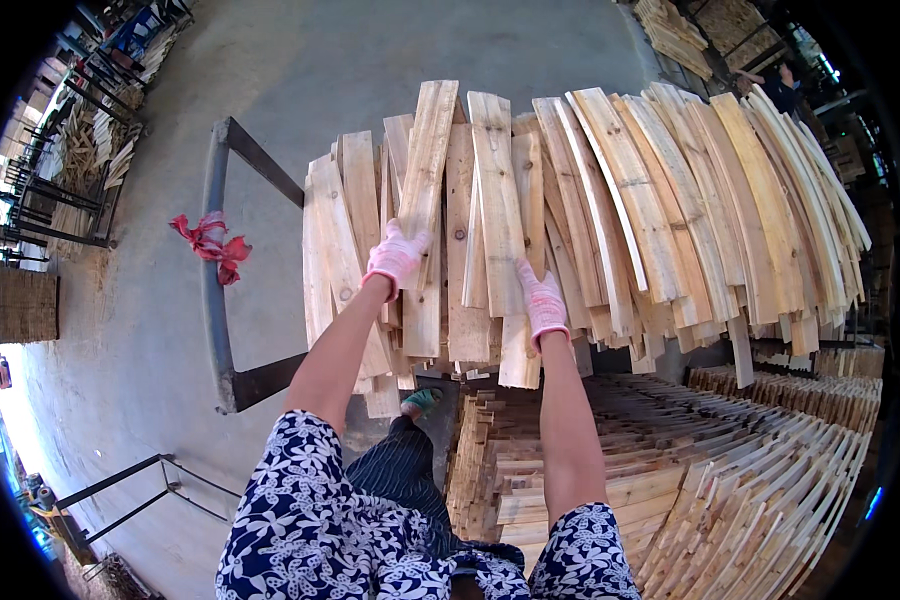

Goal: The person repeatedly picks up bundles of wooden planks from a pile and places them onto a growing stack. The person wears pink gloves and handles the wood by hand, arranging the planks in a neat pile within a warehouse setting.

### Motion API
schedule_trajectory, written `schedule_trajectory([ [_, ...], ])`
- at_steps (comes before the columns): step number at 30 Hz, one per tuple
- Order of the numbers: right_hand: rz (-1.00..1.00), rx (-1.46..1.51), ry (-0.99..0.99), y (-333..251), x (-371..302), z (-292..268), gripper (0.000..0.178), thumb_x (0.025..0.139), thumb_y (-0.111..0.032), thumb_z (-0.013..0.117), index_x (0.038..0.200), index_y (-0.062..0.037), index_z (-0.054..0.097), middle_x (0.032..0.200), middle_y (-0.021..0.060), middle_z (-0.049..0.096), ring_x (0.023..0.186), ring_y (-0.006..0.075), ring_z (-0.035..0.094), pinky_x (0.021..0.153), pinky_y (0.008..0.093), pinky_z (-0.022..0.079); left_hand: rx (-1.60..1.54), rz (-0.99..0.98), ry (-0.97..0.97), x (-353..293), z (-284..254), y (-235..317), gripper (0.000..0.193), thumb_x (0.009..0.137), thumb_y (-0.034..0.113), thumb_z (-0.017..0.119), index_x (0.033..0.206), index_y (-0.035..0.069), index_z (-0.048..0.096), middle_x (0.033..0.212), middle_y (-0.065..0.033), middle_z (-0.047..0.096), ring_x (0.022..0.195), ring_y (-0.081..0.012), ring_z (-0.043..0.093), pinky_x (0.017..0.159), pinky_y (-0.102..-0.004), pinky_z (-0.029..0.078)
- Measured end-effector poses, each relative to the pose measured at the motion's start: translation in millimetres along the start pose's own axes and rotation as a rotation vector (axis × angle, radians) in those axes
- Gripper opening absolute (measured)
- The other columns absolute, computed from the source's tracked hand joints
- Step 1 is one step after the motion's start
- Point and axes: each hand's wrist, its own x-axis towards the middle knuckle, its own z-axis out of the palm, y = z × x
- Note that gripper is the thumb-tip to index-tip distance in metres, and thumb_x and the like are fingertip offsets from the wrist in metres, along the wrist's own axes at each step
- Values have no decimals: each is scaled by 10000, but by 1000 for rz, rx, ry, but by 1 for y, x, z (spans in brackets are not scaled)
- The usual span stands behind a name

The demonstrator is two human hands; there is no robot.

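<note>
Both my hands wear pink-and-white knit gloves and reach over a wide pile of pale wooden planks. My left hand [397, 256] is closed on the lower end of a knotty wooden plank [432, 150], which lies slanted on top of the pile. To its right, my right hand [543, 302] grips the lower right edge of another wooden plank [494, 180]; its thumb shows along the edge, while the other fingers are partly hidden. Several more planks [620, 190] overlap to the right, their ends uneven.
A metal frame [216, 300] with a red cloth [213, 246] tied round it stands left of the pile. Stacked planks [590, 490] fill the lower right. A low black frame [120, 500] is at the lower left, and more timber [90, 150] lies far left.
</note>
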Motion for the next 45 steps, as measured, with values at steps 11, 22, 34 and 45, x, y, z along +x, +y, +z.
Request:
schedule_trajectory([
  [11, -170, -222, -213, 1, -29, 28, 928, 869, -509, 734, 1551, -28, 329, 1465, 214, 504, 1340, 323, 510, 1103, 406, 404, -485, -210, -98, -25, -6, 12, 1173, 787, 769, 643, 1613, 85, 168, 1538, -289, 397, 1405, -407, 447, 1134, -469, 399],
  [22, -47, 396, -297, 12, -17, 21, 1036, 847, -381, 768, 1582, 40, 172, 1518, 229, 433, 1397, 306, 441, 1157, 368, 342, -379, -35, 35, -68, 9, 57, 1018, 812, 411, 728, 1617, 249, 128, 1549, -307, 298, 1366, -471, 452, 1105, -500, 422],
  [34, 312, 767, -457, 107, -166, 21, 691, 941, -425, 709, 1470, -41, 485, 1361, 69, 600, 1183, 172, 606, 1057, 353, 486, -1173, -2, -91, -200, 82, -96, 650, 988, 564, 580, 1359, 35, 516, 1305, -143, 530, 1177, -271, 524, 1042, -430, 439],
  [45, 390, 884, -500, 69, -205, 23, 635, 966, -401, 652, 1425, 13, 511, 1291, 160, 646, 1152, 237, 651, 1002, 392, 539, -1034, 138, -263, -194, 30, -114, 647, 939, 600, 634, 1309, 99, 460, 1132, -52, 557, 1032, -171, 516, 918, -363, 450],
])
